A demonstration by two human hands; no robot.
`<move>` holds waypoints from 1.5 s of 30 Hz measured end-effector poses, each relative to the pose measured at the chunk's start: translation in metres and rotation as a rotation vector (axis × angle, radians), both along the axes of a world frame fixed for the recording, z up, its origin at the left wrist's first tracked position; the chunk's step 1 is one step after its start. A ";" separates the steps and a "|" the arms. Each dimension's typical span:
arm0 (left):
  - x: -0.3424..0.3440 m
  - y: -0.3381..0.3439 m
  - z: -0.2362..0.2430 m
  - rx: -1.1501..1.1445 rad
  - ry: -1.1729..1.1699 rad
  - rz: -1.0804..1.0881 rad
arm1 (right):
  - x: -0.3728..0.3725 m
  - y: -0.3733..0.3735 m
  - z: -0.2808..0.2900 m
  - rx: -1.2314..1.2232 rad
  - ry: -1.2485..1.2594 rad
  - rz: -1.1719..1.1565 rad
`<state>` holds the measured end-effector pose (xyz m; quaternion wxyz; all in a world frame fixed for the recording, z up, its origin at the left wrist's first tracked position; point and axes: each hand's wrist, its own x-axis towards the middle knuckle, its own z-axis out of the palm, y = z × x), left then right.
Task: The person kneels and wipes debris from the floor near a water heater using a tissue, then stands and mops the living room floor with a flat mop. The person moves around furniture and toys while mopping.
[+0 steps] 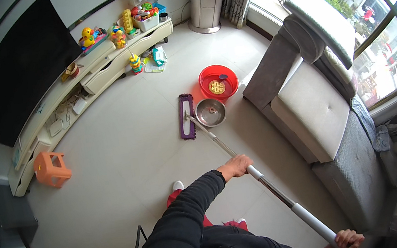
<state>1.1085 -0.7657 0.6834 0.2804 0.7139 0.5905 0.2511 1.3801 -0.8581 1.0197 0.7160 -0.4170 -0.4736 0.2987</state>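
A flat mop with a silver and grey pole (pixel 276 191) runs diagonally across the view. Around its middle section my left hand (pixel 236 166) is wrapped. Farther down, at the lower right, my right hand (pixel 348 241) grips the grey upper end of the same pole. The mop's purple fringed head (pixel 189 131) lies on the pale tiled floor, turned lengthwise away from me. Right beside it stands a round stainless steel basin (pixel 218 119). Just behind that is a red plastic basin (pixel 233 80) with a gold emblem and a small dark blue object in it.
A grey sofa (pixel 313 117) lines the right side, by the windows. Along the left wall runs a low cream cabinet (pixel 99 79) with toys on top. An orange stool (pixel 52 169) stands before it; a stacking toy (pixel 135 64) sits on the floor farther back.
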 end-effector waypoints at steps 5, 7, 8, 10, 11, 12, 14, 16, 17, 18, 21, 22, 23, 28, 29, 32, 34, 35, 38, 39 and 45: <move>-0.112 0.019 -0.001 0.140 0.004 0.117 | -0.109 0.041 0.003 0.066 0.068 0.283; -0.146 0.031 -0.001 0.190 -0.011 0.217 | -0.147 0.060 0.008 0.090 0.061 0.371; -0.159 0.034 -0.001 0.173 -0.013 0.258 | -0.164 0.070 0.013 0.100 0.070 0.416; -0.182 0.038 0.002 0.278 -0.026 0.351 | -0.194 0.089 0.024 0.134 0.071 0.545; -0.189 0.039 0.005 0.298 -0.055 0.406 | -0.205 0.098 0.030 0.161 0.063 0.626; -0.194 0.039 0.008 0.294 -0.062 0.453 | -0.214 0.106 0.036 0.188 0.055 0.705; -0.202 0.039 0.015 0.321 -0.108 0.544 | -0.228 0.121 0.047 0.224 0.016 0.844; -0.207 0.037 0.023 0.301 -0.121 0.597 | -0.238 0.136 0.056 0.251 0.013 0.980; -0.209 0.036 0.028 0.321 -0.137 0.629 | -0.242 0.145 0.061 0.264 0.023 1.054; -0.209 0.035 0.031 0.363 -0.163 0.663 | -0.244 0.153 0.065 0.264 -0.002 1.055; -0.202 0.029 0.042 0.399 -0.149 0.779 | -0.248 0.182 0.077 0.306 -0.007 1.259; -0.197 0.026 0.044 0.401 -0.113 0.791 | -0.246 0.189 0.081 0.275 0.028 1.238; -0.192 0.024 0.045 0.398 -0.094 0.806 | -0.244 0.196 0.083 0.282 0.023 1.280; -0.180 0.018 0.038 0.398 -0.071 0.676 | -0.210 0.208 0.075 0.262 0.059 1.423; -0.180 0.019 0.034 0.391 -0.084 0.634 | -0.201 0.204 0.069 0.224 0.122 1.406; -0.184 0.024 0.029 0.300 -0.030 0.377 | -0.179 0.185 0.061 0.145 0.197 1.131; -0.194 0.025 0.032 0.203 -0.094 0.204 | -0.179 0.162 0.061 0.128 0.209 0.893; -0.204 0.026 0.034 0.135 -0.134 0.101 | -0.184 0.148 0.064 0.093 0.254 0.907; -0.240 0.038 0.045 0.003 -0.224 -0.186 | -0.220 0.104 0.083 0.157 0.095 0.546; -0.256 0.047 0.049 -0.007 -0.251 -0.268 | -0.239 0.098 0.088 0.179 0.089 0.544; -0.327 0.125 0.058 -0.065 -0.286 -0.597 | -0.384 0.089 0.104 0.306 0.040 0.368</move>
